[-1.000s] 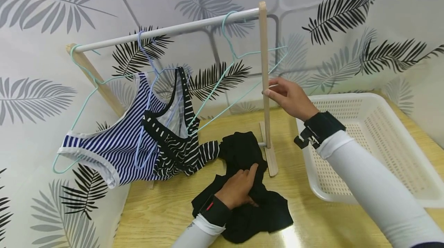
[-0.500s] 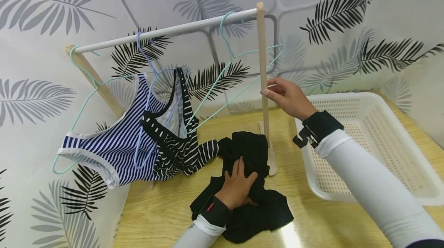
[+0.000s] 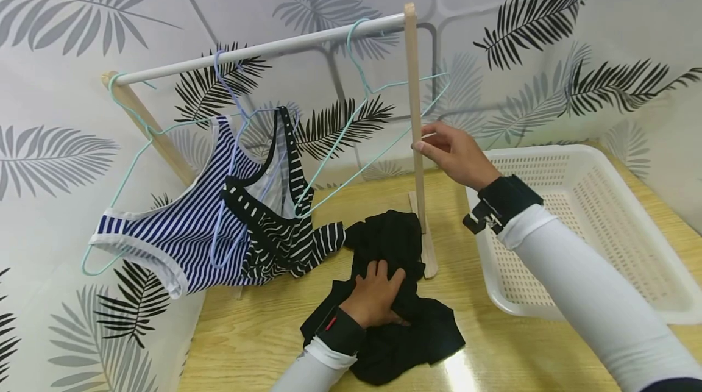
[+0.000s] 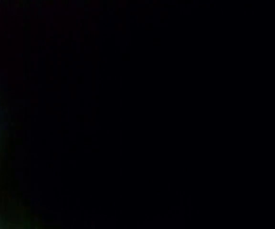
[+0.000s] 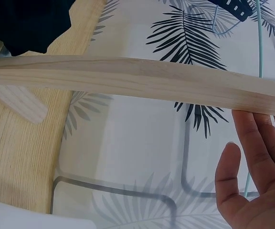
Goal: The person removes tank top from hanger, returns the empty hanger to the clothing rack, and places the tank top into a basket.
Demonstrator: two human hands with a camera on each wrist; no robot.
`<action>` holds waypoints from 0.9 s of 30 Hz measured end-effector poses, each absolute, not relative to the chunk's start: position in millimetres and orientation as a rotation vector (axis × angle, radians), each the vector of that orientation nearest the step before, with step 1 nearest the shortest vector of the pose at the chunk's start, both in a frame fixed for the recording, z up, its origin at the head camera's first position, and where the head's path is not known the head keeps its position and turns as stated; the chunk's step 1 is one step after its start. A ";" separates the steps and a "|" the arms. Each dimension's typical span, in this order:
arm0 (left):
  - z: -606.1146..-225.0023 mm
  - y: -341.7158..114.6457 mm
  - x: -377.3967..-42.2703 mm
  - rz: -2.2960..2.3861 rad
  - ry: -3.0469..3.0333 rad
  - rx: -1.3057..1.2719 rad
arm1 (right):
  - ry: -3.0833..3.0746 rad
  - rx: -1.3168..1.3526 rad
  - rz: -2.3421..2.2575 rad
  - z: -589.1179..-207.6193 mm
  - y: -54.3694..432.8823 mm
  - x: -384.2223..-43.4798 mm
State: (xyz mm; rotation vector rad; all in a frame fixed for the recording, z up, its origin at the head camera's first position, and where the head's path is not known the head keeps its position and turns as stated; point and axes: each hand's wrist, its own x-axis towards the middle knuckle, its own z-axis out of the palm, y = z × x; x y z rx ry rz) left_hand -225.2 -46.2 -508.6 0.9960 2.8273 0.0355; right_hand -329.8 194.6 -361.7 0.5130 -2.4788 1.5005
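While black cloth (image 3: 419, 334) lies rumpled, unclenched hands (image 3: 373, 295) (image 3: 459, 155) touch it and a wooden post (image 3: 414, 96).

Left hand (image 3: 375, 295) touches black cloth (image 3: 422, 331), right hand (image 3: 457, 155) the rack (image 3: 415, 99).

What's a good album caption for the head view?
Left hand on black cloth, right hand touching a wooden post, white basket nearby.

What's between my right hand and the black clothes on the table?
The wooden post does. Your right hand touches it from the basket side, and the black clothes lie across it, under your left hand.
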 end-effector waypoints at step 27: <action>-508.7 -43.5 -223.4 0.263 2.800 0.781 | -2.471 0.522 1.514 -362.2 194.0 -330.2</action>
